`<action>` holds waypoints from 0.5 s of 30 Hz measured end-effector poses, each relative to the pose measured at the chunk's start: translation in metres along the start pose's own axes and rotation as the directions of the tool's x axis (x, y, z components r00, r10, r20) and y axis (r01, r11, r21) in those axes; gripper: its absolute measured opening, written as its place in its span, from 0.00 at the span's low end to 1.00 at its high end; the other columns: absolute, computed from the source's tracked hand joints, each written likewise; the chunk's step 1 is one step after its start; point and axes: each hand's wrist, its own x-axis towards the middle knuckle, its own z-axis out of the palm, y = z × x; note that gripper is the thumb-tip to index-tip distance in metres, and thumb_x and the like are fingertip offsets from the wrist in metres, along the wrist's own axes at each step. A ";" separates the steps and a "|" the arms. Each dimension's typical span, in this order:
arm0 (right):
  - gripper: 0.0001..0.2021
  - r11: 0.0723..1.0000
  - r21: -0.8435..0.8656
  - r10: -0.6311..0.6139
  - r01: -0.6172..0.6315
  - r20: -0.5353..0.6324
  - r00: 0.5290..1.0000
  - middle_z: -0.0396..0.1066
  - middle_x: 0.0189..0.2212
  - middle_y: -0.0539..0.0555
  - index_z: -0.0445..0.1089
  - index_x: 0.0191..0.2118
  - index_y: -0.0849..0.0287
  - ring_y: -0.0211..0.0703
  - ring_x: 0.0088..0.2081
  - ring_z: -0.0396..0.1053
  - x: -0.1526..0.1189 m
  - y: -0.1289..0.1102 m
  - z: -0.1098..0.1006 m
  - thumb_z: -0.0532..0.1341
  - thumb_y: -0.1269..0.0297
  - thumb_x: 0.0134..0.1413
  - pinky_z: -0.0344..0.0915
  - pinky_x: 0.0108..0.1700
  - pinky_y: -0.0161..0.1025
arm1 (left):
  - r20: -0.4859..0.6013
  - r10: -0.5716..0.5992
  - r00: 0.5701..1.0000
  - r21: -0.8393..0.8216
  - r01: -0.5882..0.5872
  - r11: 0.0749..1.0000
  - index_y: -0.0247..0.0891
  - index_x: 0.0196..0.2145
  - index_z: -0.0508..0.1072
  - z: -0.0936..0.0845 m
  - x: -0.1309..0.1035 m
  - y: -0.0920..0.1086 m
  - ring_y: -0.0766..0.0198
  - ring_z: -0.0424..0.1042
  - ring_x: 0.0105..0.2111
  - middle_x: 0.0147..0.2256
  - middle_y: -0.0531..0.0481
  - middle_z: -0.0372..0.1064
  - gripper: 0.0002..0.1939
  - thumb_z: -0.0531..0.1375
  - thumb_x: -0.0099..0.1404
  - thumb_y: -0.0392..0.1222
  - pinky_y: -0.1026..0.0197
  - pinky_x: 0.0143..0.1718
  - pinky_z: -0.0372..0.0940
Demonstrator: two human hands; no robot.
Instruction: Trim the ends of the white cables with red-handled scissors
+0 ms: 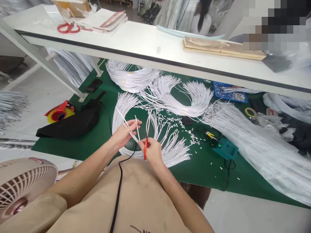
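Observation:
My left hand (126, 132) is closed on thin white cables (122, 117), whose ends stick out above and to the right of the fingers. Just to its right, my right hand (153, 149) holds scissors with orange handles (145, 149), their blades pointing up and away from me. The fingertips of my right hand are at the lower part of the held cables. Behind and around both hands, a loose bundle of white cables (178, 152) lies on the green table mat (102, 147). Small white cut pieces (178, 120) are scattered beyond my right hand.
More cable bundles (170, 97) lie behind. A teal device (225, 148) and blue tray (218, 92) are to the right; a tape dispenser (60, 112) and black cloth (70, 124) lie left. A white shelf (141, 38) spans the back. A fan (21, 187) stands lower left.

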 end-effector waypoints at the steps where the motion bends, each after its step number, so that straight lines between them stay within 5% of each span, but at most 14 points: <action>1: 0.09 0.998 0.060 0.029 -0.028 -0.011 1.000 0.67 0.20 0.48 0.70 0.24 0.59 0.35 0.24 0.62 0.002 -0.002 -0.003 0.59 0.59 0.44 0.57 0.28 0.33 | 0.003 -0.004 1.000 0.029 0.004 1.000 0.35 0.34 0.75 0.002 -0.002 0.001 0.70 0.65 0.33 0.39 0.47 0.67 0.12 0.65 0.52 0.43 0.72 0.23 0.57; 4: 0.11 0.937 0.343 0.103 -0.071 -0.077 0.992 0.64 0.19 0.47 0.71 0.29 0.61 0.34 0.23 0.61 0.016 -0.014 -0.019 0.60 0.57 0.44 0.58 0.28 0.33 | 0.057 -0.033 0.998 0.108 0.027 0.994 0.34 0.34 0.75 0.009 -0.010 0.003 0.70 0.66 0.31 0.32 0.48 0.67 0.13 0.65 0.52 0.43 0.71 0.24 0.56; 7: 0.12 0.849 0.527 0.039 -0.029 -0.007 0.999 0.62 0.18 0.47 0.72 0.30 0.62 0.33 0.23 0.60 0.032 -0.030 -0.039 0.61 0.57 0.45 0.58 0.29 0.33 | 0.127 -0.041 0.991 0.172 0.019 0.985 0.34 0.36 0.73 0.015 -0.019 0.004 0.70 0.66 0.28 0.28 0.50 0.67 0.14 0.65 0.52 0.42 0.69 0.24 0.55; 11: 0.13 0.859 0.506 -0.019 -0.081 0.189 0.982 0.64 0.19 0.47 0.72 0.30 0.62 0.32 0.22 0.61 0.038 -0.045 -0.045 0.63 0.56 0.42 0.58 0.28 0.32 | 0.178 -0.023 0.984 0.220 -0.017 0.975 0.37 0.36 0.69 0.022 -0.028 0.006 0.69 0.67 0.27 0.26 0.52 0.68 0.14 0.65 0.52 0.40 0.69 0.23 0.53; 15: 0.13 0.879 0.476 -0.069 -0.019 0.166 0.984 0.68 0.23 0.49 0.71 0.29 0.62 0.35 0.25 0.65 0.033 -0.045 -0.037 0.63 0.56 0.41 0.62 0.31 0.34 | 0.153 0.021 0.988 0.242 -0.058 0.969 0.37 0.37 0.70 0.024 -0.032 0.007 0.70 0.67 0.27 0.27 0.53 0.68 0.14 0.65 0.52 0.41 0.69 0.22 0.52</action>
